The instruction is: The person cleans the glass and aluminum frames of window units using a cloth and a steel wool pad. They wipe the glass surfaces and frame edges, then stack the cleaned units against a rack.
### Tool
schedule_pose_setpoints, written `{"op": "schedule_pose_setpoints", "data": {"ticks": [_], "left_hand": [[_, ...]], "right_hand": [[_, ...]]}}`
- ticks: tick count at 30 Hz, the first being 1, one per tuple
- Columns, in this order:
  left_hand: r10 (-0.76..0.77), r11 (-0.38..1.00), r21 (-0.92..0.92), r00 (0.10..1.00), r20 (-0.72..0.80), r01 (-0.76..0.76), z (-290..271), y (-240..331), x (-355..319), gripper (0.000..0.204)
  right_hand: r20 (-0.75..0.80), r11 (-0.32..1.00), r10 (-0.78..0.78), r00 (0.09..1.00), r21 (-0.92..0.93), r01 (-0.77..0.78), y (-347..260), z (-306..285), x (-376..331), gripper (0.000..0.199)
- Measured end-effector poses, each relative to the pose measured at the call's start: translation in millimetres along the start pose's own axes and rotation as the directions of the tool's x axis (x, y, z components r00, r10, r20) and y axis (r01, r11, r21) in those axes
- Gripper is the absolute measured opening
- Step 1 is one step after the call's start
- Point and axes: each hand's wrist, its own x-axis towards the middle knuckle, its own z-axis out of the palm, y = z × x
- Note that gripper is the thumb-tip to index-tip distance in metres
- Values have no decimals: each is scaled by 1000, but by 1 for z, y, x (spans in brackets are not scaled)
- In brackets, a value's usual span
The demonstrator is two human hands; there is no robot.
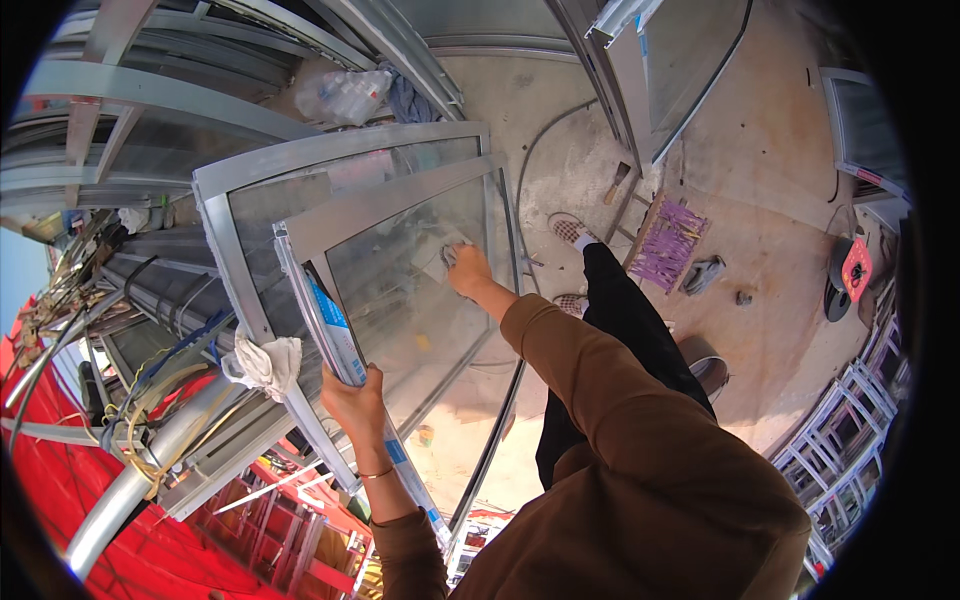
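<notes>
A metal-framed glass panel (400, 205) stands tilted in front of me. Round its near left edge, which carries blue-and-white film, my left hand (355, 402) is closed. My right hand (470, 272) presses a small greyish wad of cloth (448, 256) to the glass, its fingers bunched over it. Smears and a pale patch show on the pane around that hand. Just behind leans a second framed glass panel (213, 215). A crumpled white cloth (268, 365) hangs on that panel's lower left side.
Metal frames (170, 95) are stacked at the left, near a tied pole (150, 480) and red sheeting (60, 520). A purple woven stool (670, 243) stands right of my feet. Another glazed panel (690, 70) rises at the top. A ladder-like white rack (840, 440) lies far right.
</notes>
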Motion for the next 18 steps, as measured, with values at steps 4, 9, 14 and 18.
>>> {"op": "schedule_pose_setpoints", "data": {"ticks": [4,9,14,18], "left_hand": [[22,1000,14,1000,-1,-22,-1,3,-4,38],[100,994,44,995,-15,-99,-2,-3,-6,43],[145,988,53,989,-7,-144,-6,-11,-6,49],[224,971,-108,969,106,-212,-12,-28,-18,57]], "right_hand": [[221,997,-51,974,-42,61,46,-9,-34,33],[204,988,-90,975,-108,114,64,-53,-90,40],[98,979,-182,978,-69,189,89,-123,-139,42],[-118,987,-155,981,30,160,126,-188,-198,47]]}}
